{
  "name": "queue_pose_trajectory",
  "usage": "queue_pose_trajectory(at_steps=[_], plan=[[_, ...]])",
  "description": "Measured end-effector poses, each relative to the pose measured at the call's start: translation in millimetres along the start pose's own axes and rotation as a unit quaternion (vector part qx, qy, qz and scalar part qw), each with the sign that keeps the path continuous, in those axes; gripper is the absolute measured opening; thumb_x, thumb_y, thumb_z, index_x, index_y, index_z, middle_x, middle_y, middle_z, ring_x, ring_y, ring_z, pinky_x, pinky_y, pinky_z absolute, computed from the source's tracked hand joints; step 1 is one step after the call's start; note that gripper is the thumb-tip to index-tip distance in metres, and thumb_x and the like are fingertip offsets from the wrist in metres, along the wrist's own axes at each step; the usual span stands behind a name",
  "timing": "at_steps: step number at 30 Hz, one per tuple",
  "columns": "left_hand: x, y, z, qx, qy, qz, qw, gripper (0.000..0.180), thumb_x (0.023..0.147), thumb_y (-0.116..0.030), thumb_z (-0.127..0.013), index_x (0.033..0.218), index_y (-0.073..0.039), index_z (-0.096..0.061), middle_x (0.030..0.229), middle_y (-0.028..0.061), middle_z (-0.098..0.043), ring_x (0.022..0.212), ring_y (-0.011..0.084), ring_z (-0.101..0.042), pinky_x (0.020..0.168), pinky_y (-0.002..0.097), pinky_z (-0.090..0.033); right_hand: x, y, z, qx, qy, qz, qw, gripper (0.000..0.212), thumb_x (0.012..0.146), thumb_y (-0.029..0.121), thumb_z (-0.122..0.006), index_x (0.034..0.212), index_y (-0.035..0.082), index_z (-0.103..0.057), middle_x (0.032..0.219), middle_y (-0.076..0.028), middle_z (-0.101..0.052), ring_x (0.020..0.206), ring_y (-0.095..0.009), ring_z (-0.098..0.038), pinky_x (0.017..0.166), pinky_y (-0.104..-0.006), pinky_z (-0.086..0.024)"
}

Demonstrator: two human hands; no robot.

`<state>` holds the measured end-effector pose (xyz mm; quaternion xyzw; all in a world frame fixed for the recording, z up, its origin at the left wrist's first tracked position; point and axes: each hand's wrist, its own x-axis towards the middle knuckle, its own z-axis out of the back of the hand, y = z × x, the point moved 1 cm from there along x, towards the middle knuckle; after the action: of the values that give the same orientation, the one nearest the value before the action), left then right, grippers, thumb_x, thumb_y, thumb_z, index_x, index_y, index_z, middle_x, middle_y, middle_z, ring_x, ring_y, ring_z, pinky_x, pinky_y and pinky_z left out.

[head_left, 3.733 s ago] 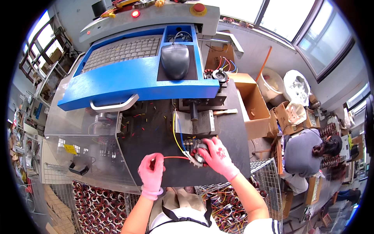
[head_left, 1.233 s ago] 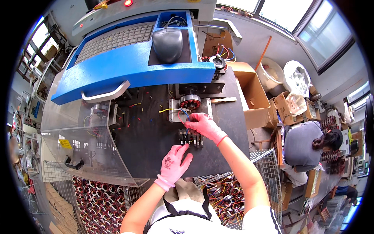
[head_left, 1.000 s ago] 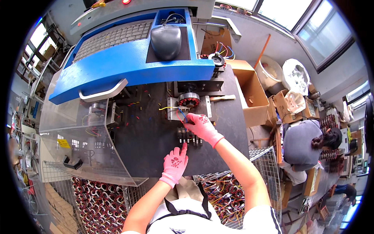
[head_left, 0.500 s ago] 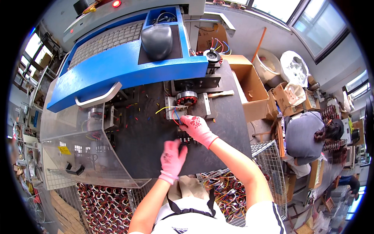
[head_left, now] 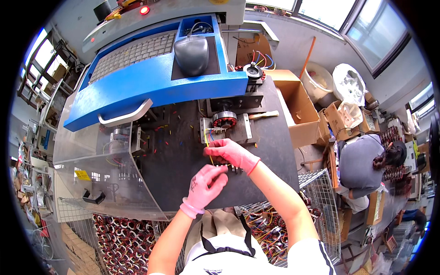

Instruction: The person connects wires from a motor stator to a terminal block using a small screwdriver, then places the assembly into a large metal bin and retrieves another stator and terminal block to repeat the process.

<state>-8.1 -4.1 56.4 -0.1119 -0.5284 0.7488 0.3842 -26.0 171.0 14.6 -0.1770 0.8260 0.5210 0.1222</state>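
while stator (head_left: 224,121) sits clamped in fixture on dark bench (head_left: 270,137), right hand (head_left: 233,153) pinches its yellow lead wire (head_left: 207,145) taut, fingers closed on it. left hand (head_left: 205,185) half curled just below, fingertips meeting wire's lower end; grip there unclear.

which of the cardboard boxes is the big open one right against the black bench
The large open box touching the bench's right edge, its flaps up and inside showing. The smaller boxes sit farther right on the floor, away from the bench.
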Motion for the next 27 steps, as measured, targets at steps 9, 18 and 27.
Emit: queue_pose_trajectory(at_steps=[9, 18, 27], plan=[[-48.4, 61.7, -42.9, 0.395, 0.074, 0.057, 0.914, 0.062, 0.082, -0.027, -0.062, 0.139, -0.014, -0.041, 0.11, 0.0083, -0.051, 0.09, 0.025, -0.059, 0.073, 0.0401, -0.05, -21.3, -6.7, 11.7, -0.433, -0.168, 0.123, 0.877, 0.019, 0.085, 0.017, -0.061, 0.089, 0.0, -0.054, 0.07, -0.015, -0.063, 0.066, -0.029, -0.064, 0.063, -0.0377, -0.049], [-53.9, 76.0, -54.6, 0.483, 0.133, 0.047, 0.864, 0.06, 0.084, -0.028, -0.059, 0.139, -0.011, -0.04, 0.106, 0.0059, -0.051, 0.09, 0.021, -0.055, 0.072, 0.037, -0.046, -13.6, -25.7, 13.3, -0.473, -0.185, 0.189, 0.841, 0.018, 0.086, 0.016, -0.062, 0.089, 0.002, -0.05, 0.076, -0.019, -0.062, 0.077, -0.039, -0.06, 0.065, -0.044, -0.046], [-54.1, 76.9, -50.9, 0.473, 0.127, 0.048, 0.87, 0.057, 0.085, -0.026, -0.057, 0.139, -0.013, -0.041, 0.105, 0.0053, -0.053, 0.09, 0.021, -0.055, 0.072, 0.0375, -0.046, -18.2, -18.7, 0.7, -0.482, -0.191, 0.163, 0.839, 0.019, 0.085, 0.017, -0.062, 0.088, 0.002, -0.051, 0.076, -0.019, -0.062, 0.077, -0.038, -0.061, 0.066, -0.0446, -0.047]])
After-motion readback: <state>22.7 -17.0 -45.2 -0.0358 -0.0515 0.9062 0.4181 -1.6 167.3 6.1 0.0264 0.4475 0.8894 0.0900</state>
